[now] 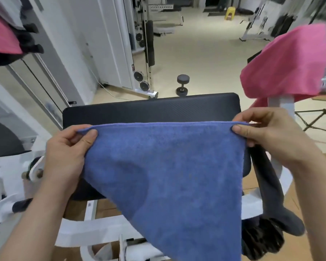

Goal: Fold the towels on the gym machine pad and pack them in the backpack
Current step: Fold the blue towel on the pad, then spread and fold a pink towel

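**Blue towel held spread above the pad: items on view**

**Containers.** One dark, mesh-faced bundle (262, 240) sits low, off the pad's near right corner. Whether it is the backpack, and what it holds, cannot be told.

**Towels, counted.**
- Blue towel (173, 176): one. It is held in the air over the near half of the pad (151, 110). Its top hem is stretched level from hand to hand, and the rest hangs down past the pad's near edge, slanting in on the left side.
- Pink towels: two, neither on the pad. The right pink towel (286, 63) is draped over a white post beyond the pad's far right corner. The left pink towel (2, 34) hangs high, well off the far left corner, and is blurred.
- Dark grey cloth (267, 185): one, hanging beside the pad's right edge.

**Hands.**
- Left hand (64, 153): the grip pinches the towel's top left corner, thumb on the near face and fingers curled behind.
- Right hand (271, 132): the grip pinches the top right corner the same way.

**Pad.** One, black and rectangular, on a white frame (94, 227). The strip from its far edge to the towel's hem is bare.

**Other items.**
- Dumbbell (182, 85): one, on the floor (205, 53) just beyond the far edge.
- Yellow stool (230, 13): one, far off across the floor.

**Open room.** Wide pale floor lies beyond the far edge. Machine parts stand close along the left and right edges.
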